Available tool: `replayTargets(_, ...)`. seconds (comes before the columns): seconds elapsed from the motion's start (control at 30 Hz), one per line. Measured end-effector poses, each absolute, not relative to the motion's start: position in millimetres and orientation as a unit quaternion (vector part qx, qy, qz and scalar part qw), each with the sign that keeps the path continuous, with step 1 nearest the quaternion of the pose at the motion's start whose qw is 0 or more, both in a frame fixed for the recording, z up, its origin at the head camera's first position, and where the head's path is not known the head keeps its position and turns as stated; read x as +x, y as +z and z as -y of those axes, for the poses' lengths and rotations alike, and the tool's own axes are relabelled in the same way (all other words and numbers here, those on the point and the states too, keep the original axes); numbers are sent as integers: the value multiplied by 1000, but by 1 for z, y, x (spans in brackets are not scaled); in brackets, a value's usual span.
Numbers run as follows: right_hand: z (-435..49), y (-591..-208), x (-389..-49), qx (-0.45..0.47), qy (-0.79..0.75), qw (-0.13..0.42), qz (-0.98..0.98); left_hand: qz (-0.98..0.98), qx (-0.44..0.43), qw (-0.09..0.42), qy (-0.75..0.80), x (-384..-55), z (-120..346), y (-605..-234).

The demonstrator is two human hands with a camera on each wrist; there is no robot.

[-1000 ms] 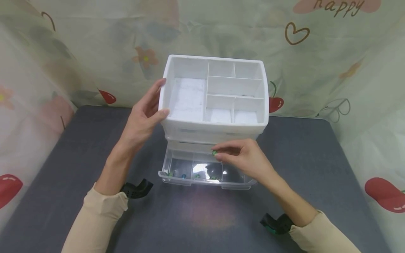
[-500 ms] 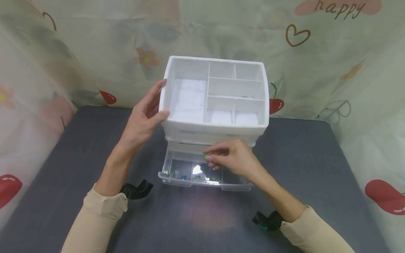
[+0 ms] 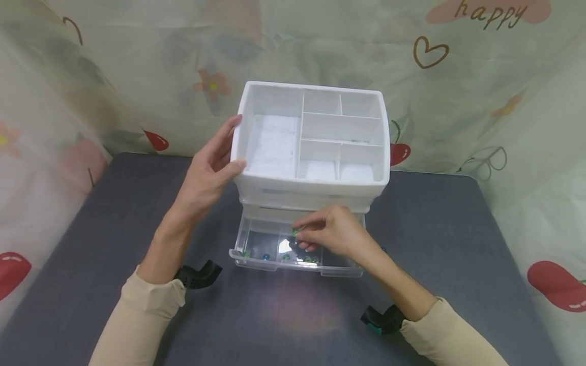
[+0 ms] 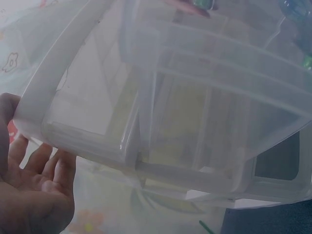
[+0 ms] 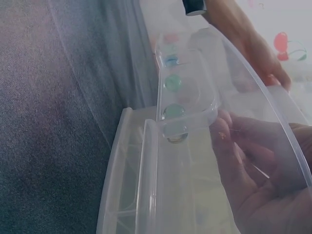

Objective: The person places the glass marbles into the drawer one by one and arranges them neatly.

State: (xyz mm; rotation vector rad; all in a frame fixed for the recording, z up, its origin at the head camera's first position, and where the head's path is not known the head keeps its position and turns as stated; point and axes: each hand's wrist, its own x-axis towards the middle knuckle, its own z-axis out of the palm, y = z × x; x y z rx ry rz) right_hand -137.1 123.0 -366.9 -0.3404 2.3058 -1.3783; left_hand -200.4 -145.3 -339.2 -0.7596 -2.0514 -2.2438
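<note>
A white storage box [image 3: 274,189] with a divided top tray stands on the table, its clear lower drawer [image 3: 297,266] pulled out. My left hand [image 3: 201,178] grips the box's left side, thumb on the top rim and fingers round the outer wall. Over the drawer's middle compartment, my right hand [image 3: 341,234] pinches a green glass marble [image 3: 295,232] between thumb and fingertips. At the drawer's front lie a green marble [image 3: 246,253] and a blue marble [image 3: 266,257] on the left, with several green ones in the middle. In the right wrist view, clear plastic overlaps the right hand [image 5: 253,161].
Another blue marble [image 3: 383,249] shows on the dark table [image 3: 439,244] beside the right forearm. A patterned curtain [image 3: 155,61] hangs behind and along both sides. Each wrist wears a black camera mount, such as the left mount [image 3: 199,275].
My right hand has moved left and slightly down with the green marble, from the right part of the drawer to its middle. The left hand keeps its grip on the box.
</note>
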Motion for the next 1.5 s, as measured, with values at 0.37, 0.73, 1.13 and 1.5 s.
replayTargets(0.37, -125, -366, -135, -123, -504, 224, -825, 657, -244, 2, -713, -201, 144, -339)
replayTargets(0.73, -134, -358, -132, -145, -542, 195, -805, 662, -240, 6, -710, -199, 145, -339)
replayTargets(1.13, -161, -348, -128, -139, -617, 146, -760, 657, -239, 10, -715, -199, 146, -339)
replayTargets(1.5, -194, -351, -121, -125, -632, 121, -755, 665, -234, 14, -710, -200, 145, -338)
